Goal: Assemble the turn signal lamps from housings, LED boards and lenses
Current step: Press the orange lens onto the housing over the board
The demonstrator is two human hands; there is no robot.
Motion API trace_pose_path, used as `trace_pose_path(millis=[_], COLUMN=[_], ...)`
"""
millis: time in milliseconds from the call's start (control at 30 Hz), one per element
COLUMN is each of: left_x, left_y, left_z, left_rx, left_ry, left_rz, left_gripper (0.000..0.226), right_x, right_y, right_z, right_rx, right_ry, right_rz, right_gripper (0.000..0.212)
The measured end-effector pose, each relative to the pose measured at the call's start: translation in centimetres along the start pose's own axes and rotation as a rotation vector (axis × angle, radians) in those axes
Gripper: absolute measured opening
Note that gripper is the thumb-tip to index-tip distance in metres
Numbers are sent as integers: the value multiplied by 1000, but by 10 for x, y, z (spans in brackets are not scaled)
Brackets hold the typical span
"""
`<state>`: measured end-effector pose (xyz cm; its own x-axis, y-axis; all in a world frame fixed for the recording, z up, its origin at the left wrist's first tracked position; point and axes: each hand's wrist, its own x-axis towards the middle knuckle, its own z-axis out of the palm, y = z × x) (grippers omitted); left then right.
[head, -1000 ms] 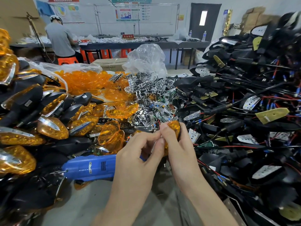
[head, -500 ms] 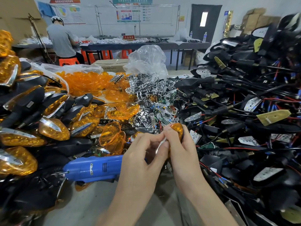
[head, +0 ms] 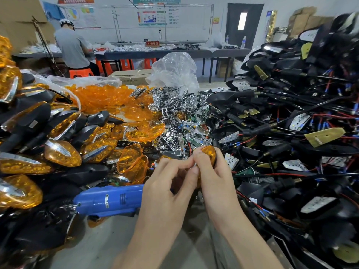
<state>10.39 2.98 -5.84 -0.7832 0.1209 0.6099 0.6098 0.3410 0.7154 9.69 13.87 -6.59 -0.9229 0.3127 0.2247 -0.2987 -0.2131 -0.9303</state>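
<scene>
At frame centre, above the desk (head: 108, 247), the right hand (head: 215, 177) curls its fingers round an amber turn signal lamp (head: 210, 153). The left hand (head: 167, 183) pinches the lamp's left edge with bent fingers.

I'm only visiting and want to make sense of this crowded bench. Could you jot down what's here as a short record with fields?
Work in hand: amber lamp part
Right hand: grips the amber lamp part
Left hand: pinches at its near edge
Left pile: assembled lamps, amber over black
Middle: loose amber lenses in a bag; shiny silver parts
Right pile: black housings with wires
Tool: blue tool, lying by the left wrist
Background: another person at a far table
</scene>
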Motion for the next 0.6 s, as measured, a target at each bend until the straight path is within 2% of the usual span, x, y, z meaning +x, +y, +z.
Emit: trace_pose_path(millis=[133,367,600], left_x=[0,-1,-3], left_y=[3,4,3], left_z=[1,1,2], left_rx=[89,36,70], left_ry=[-3,-70,-41], left_rz=[62,32,20], left_gripper=[18,32,31], right_x=[0,4,2], right_y=[0,-3,-2], right_z=[0,-4,-2], right_rx=[-10,104,167], right_ry=[6,36,19], right_rz=[10,91,142], right_gripper=[26,7,8])
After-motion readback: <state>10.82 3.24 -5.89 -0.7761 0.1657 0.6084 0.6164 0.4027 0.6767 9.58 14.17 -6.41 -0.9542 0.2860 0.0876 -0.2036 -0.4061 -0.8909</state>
